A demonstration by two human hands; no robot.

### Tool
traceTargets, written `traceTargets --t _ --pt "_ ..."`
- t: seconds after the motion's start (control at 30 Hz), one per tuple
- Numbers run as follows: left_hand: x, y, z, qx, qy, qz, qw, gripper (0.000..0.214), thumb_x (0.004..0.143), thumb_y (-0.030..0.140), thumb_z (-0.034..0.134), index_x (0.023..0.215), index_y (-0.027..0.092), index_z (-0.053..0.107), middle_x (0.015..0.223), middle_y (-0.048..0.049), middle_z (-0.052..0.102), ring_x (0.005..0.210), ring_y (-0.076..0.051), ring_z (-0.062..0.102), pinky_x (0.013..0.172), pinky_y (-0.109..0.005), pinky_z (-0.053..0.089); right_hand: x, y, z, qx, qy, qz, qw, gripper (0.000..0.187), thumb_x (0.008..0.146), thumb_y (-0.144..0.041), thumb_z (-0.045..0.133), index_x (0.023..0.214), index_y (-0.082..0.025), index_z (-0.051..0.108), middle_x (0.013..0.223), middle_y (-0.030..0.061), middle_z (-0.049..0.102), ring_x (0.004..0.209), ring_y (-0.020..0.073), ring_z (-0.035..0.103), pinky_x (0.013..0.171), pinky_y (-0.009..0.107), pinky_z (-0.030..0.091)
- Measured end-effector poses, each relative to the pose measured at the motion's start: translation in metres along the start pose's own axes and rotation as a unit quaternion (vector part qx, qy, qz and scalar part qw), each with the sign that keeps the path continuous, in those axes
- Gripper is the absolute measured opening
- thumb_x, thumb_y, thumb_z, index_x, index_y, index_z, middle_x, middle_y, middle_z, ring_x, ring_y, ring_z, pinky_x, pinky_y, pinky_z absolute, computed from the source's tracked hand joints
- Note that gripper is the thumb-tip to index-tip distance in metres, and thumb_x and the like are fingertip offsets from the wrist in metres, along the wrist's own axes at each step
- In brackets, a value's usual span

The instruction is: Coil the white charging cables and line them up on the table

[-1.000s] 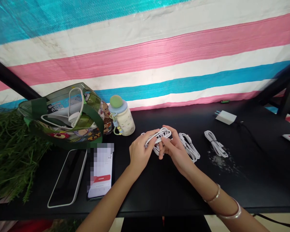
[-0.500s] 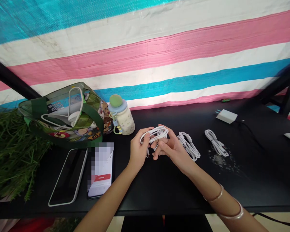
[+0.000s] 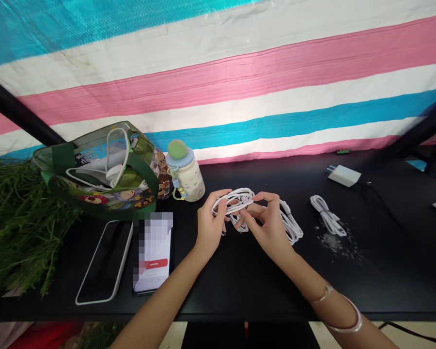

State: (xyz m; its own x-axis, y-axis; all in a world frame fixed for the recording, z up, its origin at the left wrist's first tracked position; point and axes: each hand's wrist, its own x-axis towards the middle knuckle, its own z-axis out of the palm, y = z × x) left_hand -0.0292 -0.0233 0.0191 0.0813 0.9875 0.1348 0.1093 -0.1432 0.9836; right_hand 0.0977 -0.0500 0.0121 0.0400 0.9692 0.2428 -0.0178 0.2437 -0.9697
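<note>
1. Left hand (image 3: pixel 210 225): fingers clenched round the first coiled white cable (image 3: pixel 232 201), which is held just above the black table (image 3: pixel 240 295), centre. Cable ends hidden in the loops.
2. Right hand (image 3: pixel 271 225): fingers curved, thumb at the coil's lower loops. Cannot tell if pinching a strand or only touching.
3. Three coils on or over the table. Second coiled white cable (image 3: pixel 292 225) just right of the hands, partly behind the right hand. Third coiled white cable (image 3: pixel 325 213) further right.
4. One white charger (image 3: pixel 343 175), far right.
5. Two phones, near left: white-edged phone (image 3: pixel 105 261), dark screen; second phone (image 3: pixel 154 252), screen pixelated, unreadable.
6. One clear tote bag (image 3: pixel 94 194), far left, holding a white cable (image 3: pixel 114 150), partly hidden. One cream bottle (image 3: pixel 185 177) beside it. Grass (image 3: pixel 18 228) cut off at left edge.
7. Two bangles (image 3: pixel 343 315) on right forearm.
</note>
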Motion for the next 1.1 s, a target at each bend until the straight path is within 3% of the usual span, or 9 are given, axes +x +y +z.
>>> traceTargets --t 0.17,0.4,0.57,0.7,0.9,1.1 --pt "0.0 -0.003 0.001 0.003 0.0 -0.005 1.0 0.031 0.086 0.035 0.049 0.105 0.016 0.064 0.081 -0.005 0.075 0.041 -0.008 0.056 0.031 -0.015 0.036 0.0 0.001 -0.002 -0.061 0.018 -0.018 0.998 0.027 0.085 -0.041 0.055 0.085 -0.027 0.032 0.071 -0.0012 0.07 0.053 0.0153 0.065 0.057 0.031 0.051" --pt "-0.001 0.0 -0.001 0.027 -0.012 0.017 0.999 0.031 0.088 0.032 0.046 0.108 0.016 0.064 0.082 -0.0038 0.074 0.038 -0.006 0.049 0.039 -0.017 0.044 0.0 0.001 -0.005 -0.137 0.015 -0.025 0.99 0.016 0.087 -0.034 0.049 0.085 -0.026 0.035 0.073 0.0027 0.07 0.057 0.0181 0.066 0.054 0.03 0.047" --pt "-0.003 0.0 0.0 0.05 -0.034 0.06 0.996 0.032 0.086 0.03 0.051 0.113 0.016 0.061 0.093 -0.0055 0.073 0.064 -0.012 0.065 0.056 -0.02 0.053 0.002 0.0 -0.007 -0.123 0.018 -0.023 0.992 0.016 0.086 -0.034 0.049 0.084 -0.026 0.035 0.066 0.0003 0.068 0.057 0.0178 0.065 0.055 0.03 0.047" --pt "-0.003 -0.002 0.001 0.062 -0.039 0.055 0.996 0.035 0.08 0.026 0.06 0.114 0.017 0.058 0.101 -0.0066 0.072 0.082 -0.017 0.069 0.064 -0.022 0.055 0.001 0.001 -0.005 -0.114 0.013 -0.019 0.993 0.017 0.086 -0.033 0.05 0.085 -0.026 0.035 0.071 0.0026 0.071 0.059 0.0182 0.067 0.057 0.031 0.049" --pt "-0.004 -0.003 0.003 0.052 -0.024 0.05 0.997 0.031 0.081 0.027 0.059 0.11 0.016 0.057 0.102 -0.0069 0.072 0.087 -0.017 0.069 0.071 -0.024 0.055 0.002 0.005 -0.003 -0.038 0.034 0.004 0.999 0.026 0.083 -0.04 0.056 0.09 -0.026 0.035 0.063 -0.0023 0.068 0.064 0.0187 0.07 0.062 0.032 0.052" --pt "-0.003 -0.005 0.002 0.058 -0.018 0.064 0.996 0.029 0.083 0.029 0.057 0.11 0.017 0.057 0.101 -0.0064 0.072 0.084 -0.017 0.068 0.069 -0.023 0.054 0.005 0.012 -0.002 0.031 0.037 0.028 0.998 0.036 0.078 -0.053 0.061 0.085 -0.026 0.037 0.06 -0.0037 0.068 0.061 0.0168 0.068 0.064 0.032 0.053"
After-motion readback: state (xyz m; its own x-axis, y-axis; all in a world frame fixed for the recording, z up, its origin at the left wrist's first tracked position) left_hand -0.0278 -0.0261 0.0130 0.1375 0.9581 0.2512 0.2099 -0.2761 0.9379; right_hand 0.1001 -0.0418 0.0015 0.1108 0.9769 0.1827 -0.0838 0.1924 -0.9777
